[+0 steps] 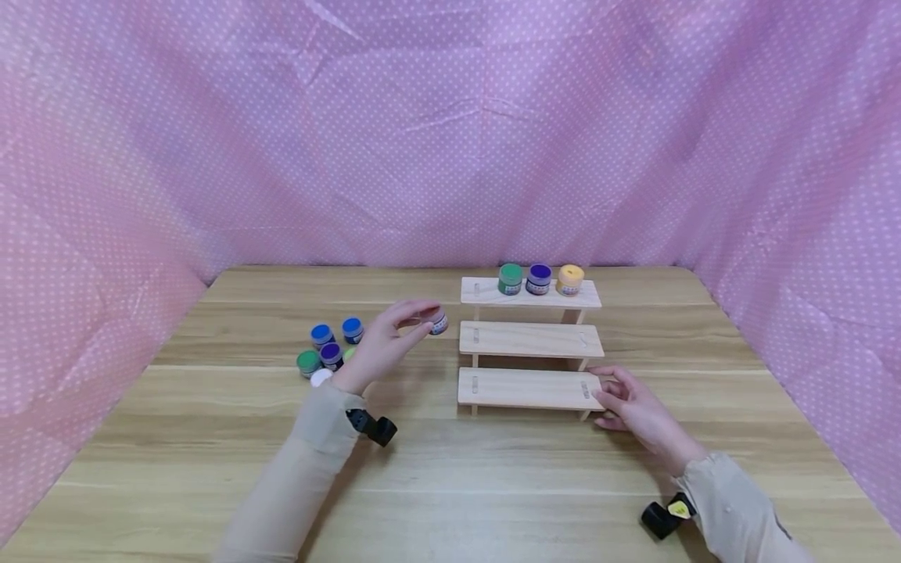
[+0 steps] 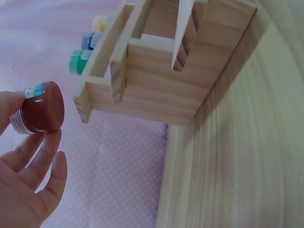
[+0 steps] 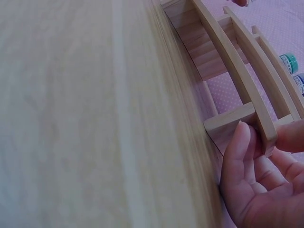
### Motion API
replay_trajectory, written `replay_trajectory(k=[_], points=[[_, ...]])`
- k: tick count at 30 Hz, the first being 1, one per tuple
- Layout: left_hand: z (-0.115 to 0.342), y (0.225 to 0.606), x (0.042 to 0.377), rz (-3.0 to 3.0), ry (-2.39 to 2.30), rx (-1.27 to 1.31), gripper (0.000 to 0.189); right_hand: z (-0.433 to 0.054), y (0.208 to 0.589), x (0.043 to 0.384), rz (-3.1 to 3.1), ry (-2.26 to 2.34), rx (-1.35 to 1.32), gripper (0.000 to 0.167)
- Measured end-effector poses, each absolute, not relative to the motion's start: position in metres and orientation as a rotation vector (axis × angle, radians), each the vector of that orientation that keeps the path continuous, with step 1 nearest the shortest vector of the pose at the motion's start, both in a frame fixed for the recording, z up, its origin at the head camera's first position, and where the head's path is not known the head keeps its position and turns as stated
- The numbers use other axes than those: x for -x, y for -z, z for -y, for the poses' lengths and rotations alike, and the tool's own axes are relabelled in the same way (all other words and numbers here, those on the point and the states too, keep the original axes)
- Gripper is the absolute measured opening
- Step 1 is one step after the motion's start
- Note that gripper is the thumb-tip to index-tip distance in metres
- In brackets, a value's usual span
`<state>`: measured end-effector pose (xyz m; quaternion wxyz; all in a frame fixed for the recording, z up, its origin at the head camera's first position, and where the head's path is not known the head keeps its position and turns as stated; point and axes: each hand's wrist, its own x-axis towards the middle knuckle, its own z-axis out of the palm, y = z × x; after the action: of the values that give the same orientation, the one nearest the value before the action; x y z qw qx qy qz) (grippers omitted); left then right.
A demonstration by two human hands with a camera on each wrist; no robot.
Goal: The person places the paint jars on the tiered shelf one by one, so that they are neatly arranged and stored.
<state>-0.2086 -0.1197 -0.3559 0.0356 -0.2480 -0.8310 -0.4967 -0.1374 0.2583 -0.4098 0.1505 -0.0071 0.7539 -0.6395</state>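
Note:
My left hand (image 1: pixel 380 348) pinches a small paint jar (image 1: pixel 439 321) between thumb and fingers, just left of the wooden tiered rack (image 1: pixel 528 389). Seen from the left wrist, the jar (image 2: pixel 45 109) is reddish-brown and tipped on its side, with a printed label. At the rack's right end, my right hand (image 1: pixel 633 407) grips the lowest step. The right wrist view has the thumb over that step's end and the fingers (image 3: pixel 237 147) under it. On the top step stand a green-lidded jar (image 1: pixel 510 279), a purple-lidded jar (image 1: pixel 539 279) and a yellow-orange jar (image 1: pixel 570 280).
Left of my left hand, several more jars are grouped on the wooden table (image 1: pixel 436 500), among them a blue-lidded jar (image 1: pixel 353 329), a green-lidded jar (image 1: pixel 308 362) and a white-lidded jar (image 1: pixel 321 377). A pink dotted curtain (image 1: pixel 450 141) hangs behind and along the sides.

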Motion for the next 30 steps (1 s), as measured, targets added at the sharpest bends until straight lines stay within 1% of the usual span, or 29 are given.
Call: replay_trajectory(k=[6, 12, 19, 23, 30], points=[[0.118, 0.355, 0.217, 2.549, 1.545, 0.714, 0.035, -0.258, 0.409, 0.139, -2.168, 1.821, 0.007, 0.037], [0.110, 0.349, 0.225, 2.495, 1.580, 0.739, 0.035, -0.258, 0.408, 0.140, -2.193, 1.795, -0.011, 0.045], [0.097, 0.354, 0.239, 2.408, 1.599, 0.712, 0.033, -0.262, 0.409, 0.139, -2.160, 1.823, -0.012, 0.030], [0.089, 0.354, 0.244, 2.343, 1.592, 0.711, 0.031, -0.262, 0.409, 0.139, -2.158, 1.821, -0.009, 0.032], [0.078, 0.355, 0.251, 2.340, 1.603, 0.692, 0.030, -0.258, 0.406, 0.138, -2.184, 1.783, -0.006, 0.041]])
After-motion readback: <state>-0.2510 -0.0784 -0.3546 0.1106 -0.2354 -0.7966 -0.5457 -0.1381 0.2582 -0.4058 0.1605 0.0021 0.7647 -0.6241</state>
